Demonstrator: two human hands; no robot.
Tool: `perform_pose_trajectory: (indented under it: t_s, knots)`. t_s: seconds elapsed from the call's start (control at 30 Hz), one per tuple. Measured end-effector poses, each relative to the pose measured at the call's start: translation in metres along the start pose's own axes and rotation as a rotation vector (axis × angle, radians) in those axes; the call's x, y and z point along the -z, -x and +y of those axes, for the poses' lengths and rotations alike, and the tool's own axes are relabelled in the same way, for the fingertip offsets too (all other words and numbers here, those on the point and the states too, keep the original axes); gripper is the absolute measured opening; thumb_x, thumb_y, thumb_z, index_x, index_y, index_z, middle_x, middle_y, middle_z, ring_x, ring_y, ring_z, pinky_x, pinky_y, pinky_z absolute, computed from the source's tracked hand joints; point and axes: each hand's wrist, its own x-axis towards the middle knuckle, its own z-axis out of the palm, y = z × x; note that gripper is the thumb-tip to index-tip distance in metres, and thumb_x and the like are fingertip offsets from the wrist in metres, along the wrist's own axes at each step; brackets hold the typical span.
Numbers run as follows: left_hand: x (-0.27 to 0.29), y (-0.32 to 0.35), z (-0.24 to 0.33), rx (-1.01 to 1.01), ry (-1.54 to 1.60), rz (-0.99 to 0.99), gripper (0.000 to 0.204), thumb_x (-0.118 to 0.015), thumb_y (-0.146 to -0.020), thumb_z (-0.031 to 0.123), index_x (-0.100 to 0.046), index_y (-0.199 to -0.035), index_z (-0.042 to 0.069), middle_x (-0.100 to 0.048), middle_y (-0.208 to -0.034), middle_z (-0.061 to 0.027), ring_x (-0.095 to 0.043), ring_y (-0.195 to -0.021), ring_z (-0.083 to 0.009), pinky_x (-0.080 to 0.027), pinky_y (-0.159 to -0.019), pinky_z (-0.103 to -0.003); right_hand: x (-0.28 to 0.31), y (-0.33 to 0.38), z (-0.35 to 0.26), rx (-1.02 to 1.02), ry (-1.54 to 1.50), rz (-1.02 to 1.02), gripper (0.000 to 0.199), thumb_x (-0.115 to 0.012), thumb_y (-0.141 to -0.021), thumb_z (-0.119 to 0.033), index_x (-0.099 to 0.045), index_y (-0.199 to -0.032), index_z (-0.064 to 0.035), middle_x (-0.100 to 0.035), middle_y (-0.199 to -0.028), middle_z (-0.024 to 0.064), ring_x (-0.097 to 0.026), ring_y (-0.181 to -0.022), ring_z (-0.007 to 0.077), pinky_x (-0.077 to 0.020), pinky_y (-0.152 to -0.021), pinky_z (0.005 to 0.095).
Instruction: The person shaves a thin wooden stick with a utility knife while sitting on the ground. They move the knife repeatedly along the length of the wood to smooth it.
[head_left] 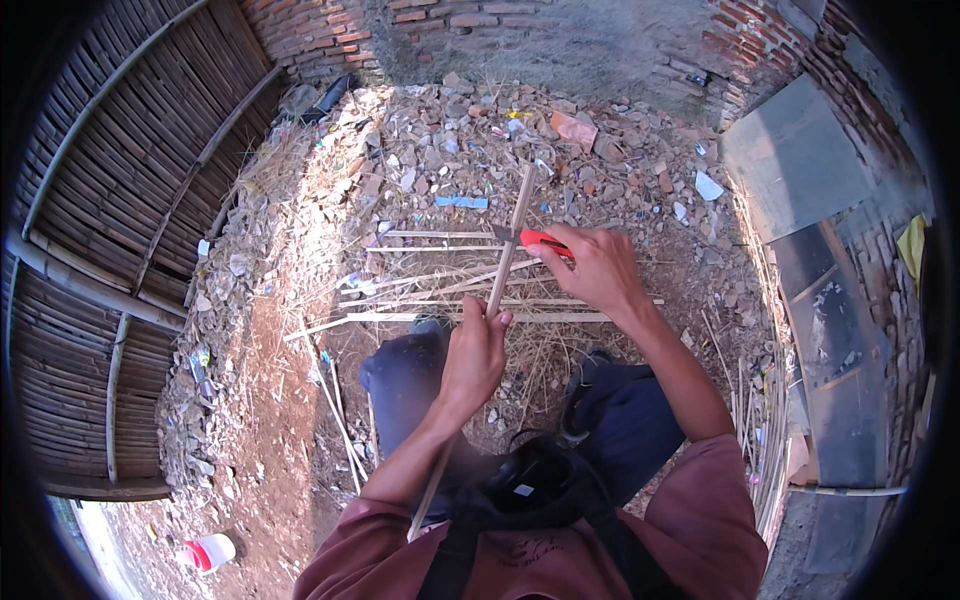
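My left hand [474,358] is closed around a long split bamboo strip [523,196], which slants from beside my body up and away from me. In my right hand [598,268] is a red-handled knife [541,240], its dark blade lying across the strip beyond my left hand. How deep the blade sits in the bamboo I cannot tell. Several more pale bamboo strips [470,318] lie on the ground beneath my hands, roughly crosswise, amid thin shavings [520,365].
Broken brick and stone rubble [440,150] covers the ground ahead, up to a brick wall [480,40]. A bamboo-slat wall [100,180] stands at left, with a white container with red trim [210,553] near it. Flat panels [800,150] lean at right.
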Motion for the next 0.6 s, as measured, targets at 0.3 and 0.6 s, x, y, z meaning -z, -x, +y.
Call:
perform_pose_trajectory:
  t_s: [0.3,0.6]
  knots:
    - [-0.012,0.014,0.0,-0.095,0.043,-0.071,0.022,-0.054,-0.112,0.015,-0.039,-0.105,0.002,-0.054,-0.065,-0.0168,-0.053,-0.055,-0.0249,-0.041,-0.054,-0.044,0.026,-0.032,0.075,-0.376,0.138,0.077,0.039,-0.061,-0.104,-0.047,-0.079,-0.113,-0.0132,-0.077,-0.081,0.0131,-0.075,-0.074,0.0371,-0.0562,-0.067,0.0487]
    - [-0.007,0.002,-0.01,0.126,0.453,-0.241,0.032,-0.047,-0.116,0.038,-0.047,-0.111,0.007,-0.045,-0.075,0.0036,-0.039,-0.057,-0.0079,-0.032,-0.051,-0.029,0.016,-0.005,0.112,-0.453,-0.348,0.1,0.04,-0.058,-0.108,-0.043,-0.076,-0.12,-0.0095,-0.076,-0.082,0.0109,-0.074,-0.078,0.0227,-0.0534,-0.073,0.0393]
